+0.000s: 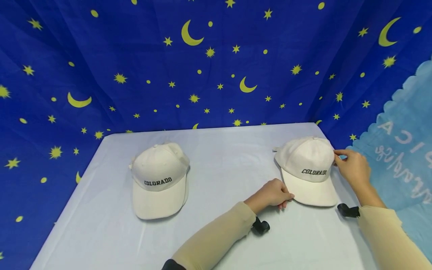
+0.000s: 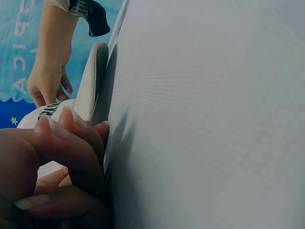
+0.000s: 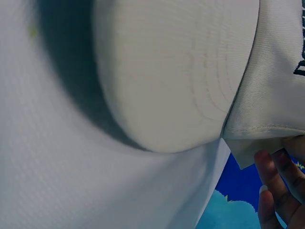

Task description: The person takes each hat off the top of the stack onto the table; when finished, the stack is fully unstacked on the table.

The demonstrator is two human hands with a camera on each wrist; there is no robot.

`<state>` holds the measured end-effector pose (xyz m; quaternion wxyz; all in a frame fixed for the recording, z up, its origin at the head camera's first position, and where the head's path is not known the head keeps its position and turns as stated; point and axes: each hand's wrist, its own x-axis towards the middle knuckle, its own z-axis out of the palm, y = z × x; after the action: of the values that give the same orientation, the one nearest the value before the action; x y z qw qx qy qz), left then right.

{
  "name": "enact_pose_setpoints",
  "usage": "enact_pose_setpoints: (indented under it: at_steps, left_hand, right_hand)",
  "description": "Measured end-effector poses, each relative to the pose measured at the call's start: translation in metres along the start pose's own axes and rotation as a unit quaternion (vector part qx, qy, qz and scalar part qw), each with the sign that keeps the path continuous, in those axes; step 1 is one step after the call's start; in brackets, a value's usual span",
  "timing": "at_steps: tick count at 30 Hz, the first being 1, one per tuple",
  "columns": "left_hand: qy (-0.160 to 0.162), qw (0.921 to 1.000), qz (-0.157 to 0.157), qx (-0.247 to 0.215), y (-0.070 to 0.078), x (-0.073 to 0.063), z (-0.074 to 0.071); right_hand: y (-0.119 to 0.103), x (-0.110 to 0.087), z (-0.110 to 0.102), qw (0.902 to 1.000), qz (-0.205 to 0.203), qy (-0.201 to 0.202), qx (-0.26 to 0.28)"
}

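A white baseball cap (image 1: pixel 305 159) with dark COLORADO lettering lies at the right of the table, brim facing the near side. My left hand (image 1: pixel 275 193) pinches the left edge of its brim, thumb and fingertips right at the rim. On the other side, my right hand (image 1: pixel 354 167) pinches the lower edge of the crown. The right wrist view has the brim (image 3: pixel 176 76) close up, with fingers (image 3: pixel 276 183) at the crown's edge. Curled fingers (image 2: pixel 71 148) hide part of the cap in the left wrist view. A second, matching cap (image 1: pixel 160 180) sits at the left.
Both caps rest on a table covered by a white cloth (image 1: pixel 222 161). A blue curtain (image 1: pixel 216 63) with yellow moons and stars hangs behind it and to the left. Light blue lettered fabric (image 1: pixel 405 157) hangs at the right. Black wrist cameras (image 1: pixel 261 226) stick out from both sleeves.
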<state>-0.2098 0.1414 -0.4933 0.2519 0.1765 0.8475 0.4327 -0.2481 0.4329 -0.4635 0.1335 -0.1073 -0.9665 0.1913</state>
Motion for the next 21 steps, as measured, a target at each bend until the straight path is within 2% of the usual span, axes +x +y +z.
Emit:
enact_pose_setpoints:
  at_steps: [3, 11, 21]
  left_hand:
    - [-0.013, 0.9999, 0.000, 0.000, 0.000, 0.001, -0.001]
    - [-0.066, 0.9973, -0.003, -0.033, 0.004, 0.004, -0.008]
    - [-0.074, 0.9949, -0.023, -0.066, 0.004, 0.005, -0.008]
  right_hand:
    - [0.001, 0.000, 0.001, 1.0000, 0.000, -0.005, -0.001]
    - [0.001, 0.000, 0.004, 0.9999, 0.001, -0.012, -0.002]
    - [0.002, -0.001, 0.011, 0.9999, 0.000, -0.008, 0.006]
